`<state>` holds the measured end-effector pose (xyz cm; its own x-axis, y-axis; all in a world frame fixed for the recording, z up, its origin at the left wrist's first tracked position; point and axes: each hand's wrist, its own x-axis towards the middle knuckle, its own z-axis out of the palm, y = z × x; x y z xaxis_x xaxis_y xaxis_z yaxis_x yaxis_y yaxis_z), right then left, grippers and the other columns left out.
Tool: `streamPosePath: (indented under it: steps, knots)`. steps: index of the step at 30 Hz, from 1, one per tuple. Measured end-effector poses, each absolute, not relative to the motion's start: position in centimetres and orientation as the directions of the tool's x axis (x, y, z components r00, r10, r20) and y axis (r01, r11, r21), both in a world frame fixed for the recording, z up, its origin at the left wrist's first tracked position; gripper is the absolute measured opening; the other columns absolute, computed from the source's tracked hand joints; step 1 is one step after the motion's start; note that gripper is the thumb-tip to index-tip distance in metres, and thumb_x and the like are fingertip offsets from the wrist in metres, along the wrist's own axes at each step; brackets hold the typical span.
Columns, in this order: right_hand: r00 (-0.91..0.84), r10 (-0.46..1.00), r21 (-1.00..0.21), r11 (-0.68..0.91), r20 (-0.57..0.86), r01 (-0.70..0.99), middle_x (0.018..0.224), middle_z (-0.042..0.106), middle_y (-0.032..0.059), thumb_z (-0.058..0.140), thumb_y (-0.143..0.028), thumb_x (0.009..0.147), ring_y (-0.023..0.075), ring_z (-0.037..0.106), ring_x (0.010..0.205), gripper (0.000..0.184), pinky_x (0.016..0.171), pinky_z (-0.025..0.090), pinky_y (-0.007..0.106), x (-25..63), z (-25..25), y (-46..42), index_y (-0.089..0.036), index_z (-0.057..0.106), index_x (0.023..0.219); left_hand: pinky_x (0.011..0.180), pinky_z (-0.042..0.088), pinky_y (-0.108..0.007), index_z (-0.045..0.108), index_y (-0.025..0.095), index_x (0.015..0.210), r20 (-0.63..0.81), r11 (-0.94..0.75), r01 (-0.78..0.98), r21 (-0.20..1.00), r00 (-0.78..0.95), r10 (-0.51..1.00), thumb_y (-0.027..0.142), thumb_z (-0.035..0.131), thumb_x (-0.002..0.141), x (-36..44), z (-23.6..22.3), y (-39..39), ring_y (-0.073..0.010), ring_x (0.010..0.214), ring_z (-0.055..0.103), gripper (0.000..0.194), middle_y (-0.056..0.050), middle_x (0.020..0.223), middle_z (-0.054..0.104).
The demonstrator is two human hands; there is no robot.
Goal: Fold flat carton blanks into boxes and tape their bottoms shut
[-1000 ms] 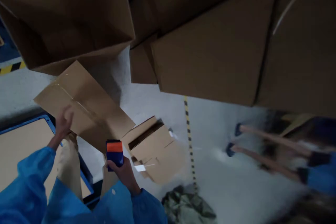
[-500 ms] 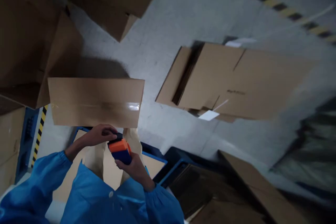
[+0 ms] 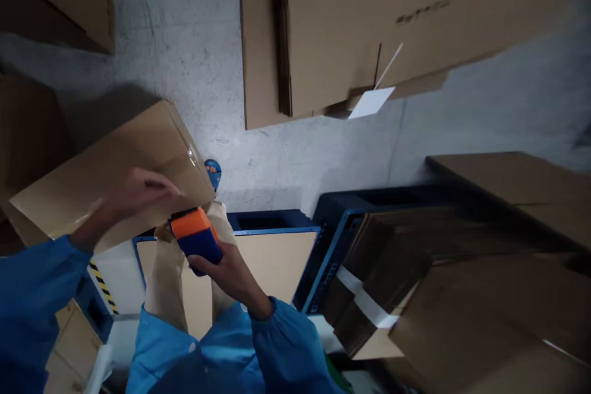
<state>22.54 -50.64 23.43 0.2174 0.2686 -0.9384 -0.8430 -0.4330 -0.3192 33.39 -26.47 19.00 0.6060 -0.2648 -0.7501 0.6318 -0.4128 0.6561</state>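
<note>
My right hand [image 3: 231,274] grips an orange and blue tape dispenser [image 3: 196,239], held up against the near edge of a taped cardboard box [image 3: 101,172]. My left hand [image 3: 133,194] rests on that box's lower side with its fingers curled over the edge, close to the dispenser's orange top. A strip of clear tape [image 3: 191,157] shines on the box's right corner. Both my arms wear blue sleeves. My legs in beige trousers [image 3: 168,283] show below the box.
A blue pallet [image 3: 272,221] with a cardboard sheet lies under me. Flattened cartons [image 3: 351,31] lie on the grey floor ahead, with a white label [image 3: 372,103]. A taped bundle of cardboard [image 3: 397,277] sits at the right. More boxes [image 3: 69,0] stand at upper left.
The view swung downward and turned. The box tilted and came closer to me, my left hand shifted from the dispenser onto the box's lower edge, and the dispenser stayed in my right hand.
</note>
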Motion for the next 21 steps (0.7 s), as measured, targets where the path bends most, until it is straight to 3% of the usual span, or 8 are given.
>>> streamPosePath:
  steps: [3, 5, 8, 11, 15, 18, 21]
  knots:
    - [0.145, 0.172, -0.205, -0.419, -0.974, -0.885, 0.066, 0.065, 0.0045, 0.073, -0.055, 0.073, 0.0171, 0.059, 0.061, 0.040, 0.057, 0.047, 0.028, 21.9, 22.3, -53.0, -0.016, 0.064, 0.073, 0.081, 0.058, -0.039, 0.079, 0.016, 0.084, -0.643, -0.567, 0.544, 0.618, 0.765, 0.033, 0.037, 0.078, 0.077, 39.8, 17.6, -24.4, -0.0213, 0.080, 0.069, 0.022, -0.001, 0.079, 0.075]
    - [0.071, 0.117, -0.114, -0.412, -0.991, -0.904, 0.064, 0.064, 0.0042, 0.072, -0.052, 0.071, 0.0168, 0.057, 0.060, 0.038, 0.055, 0.045, 0.028, 20.3, 21.7, -55.1, -0.015, 0.064, 0.071, 0.085, 0.057, -0.044, 0.078, 0.011, 0.088, -0.539, -0.639, 0.466, 0.612, 0.837, 0.094, 0.039, 0.079, 0.078, 43.9, 16.4, -22.5, -0.0217, 0.083, 0.070, 0.030, -0.002, 0.080, 0.074]
    - [-0.030, 0.043, 0.009, -0.421, -0.999, -0.907, 0.060, 0.062, 0.0032, 0.070, -0.050, 0.068, 0.0170, 0.056, 0.058, 0.036, 0.054, 0.043, 0.028, 16.7, 21.0, -58.5, -0.015, 0.065, 0.068, 0.089, 0.052, -0.043, 0.073, 0.004, 0.103, -0.479, -0.741, 0.327, 0.586, 0.878, 0.008, 0.055, 0.074, 0.082, 49.0, 14.8, -19.9, -0.0207, 0.096, 0.070, 0.056, -0.005, 0.095, 0.075]
    - [-0.064, -0.035, 0.073, -0.466, -0.997, -0.882, 0.055, 0.060, 0.0025, 0.068, -0.050, 0.067, 0.0172, 0.055, 0.055, 0.034, 0.054, 0.041, 0.029, 13.3, 20.3, -61.4, -0.017, 0.062, 0.061, 0.089, 0.047, -0.043, 0.067, 0.005, 0.118, -0.479, -0.854, 0.252, 0.455, 0.878, 0.003, 0.066, 0.062, 0.088, 52.4, 13.5, -18.7, -0.0234, 0.110, 0.067, 0.069, -0.006, 0.113, 0.073]
    - [-0.069, -0.086, 0.104, -0.528, -0.994, -0.843, 0.055, 0.063, 0.0052, 0.067, -0.053, 0.069, 0.0197, 0.058, 0.057, 0.037, 0.055, 0.041, 0.030, 11.3, 18.5, -63.4, -0.018, 0.061, 0.057, 0.085, 0.050, -0.047, 0.071, 0.007, 0.112, -0.465, -0.888, 0.194, 0.418, 0.885, -0.026, 0.067, 0.067, 0.081, 54.3, 11.5, -19.4, -0.0286, 0.105, 0.070, 0.067, -0.006, 0.100, 0.075]
    - [-0.071, -0.074, 0.099, -0.519, -0.995, -0.849, 0.061, 0.067, 0.0072, 0.066, -0.054, 0.070, 0.0215, 0.062, 0.061, 0.038, 0.057, 0.044, 0.031, 11.3, 16.8, -63.8, -0.018, 0.064, 0.061, 0.075, 0.042, -0.038, 0.068, 0.008, 0.114, -0.512, -0.889, 0.192, 0.417, 0.857, -0.056, 0.065, 0.064, 0.088, 54.6, 10.3, -20.5, -0.0250, 0.112, 0.067, 0.063, -0.005, 0.097, 0.072]
    - [-0.067, -0.064, 0.090, -0.499, -0.996, -0.862, 0.062, 0.067, 0.0067, 0.065, -0.054, 0.071, 0.0211, 0.062, 0.061, 0.037, 0.058, 0.044, 0.030, 11.7, 15.4, -63.9, -0.018, 0.063, 0.062, 0.067, 0.030, -0.034, 0.064, 0.011, 0.118, -0.590, -0.911, 0.211, 0.356, 0.807, -0.044, 0.069, 0.059, 0.092, 54.7, 9.9, -21.4, -0.0275, 0.120, 0.062, 0.064, -0.003, 0.088, 0.067]
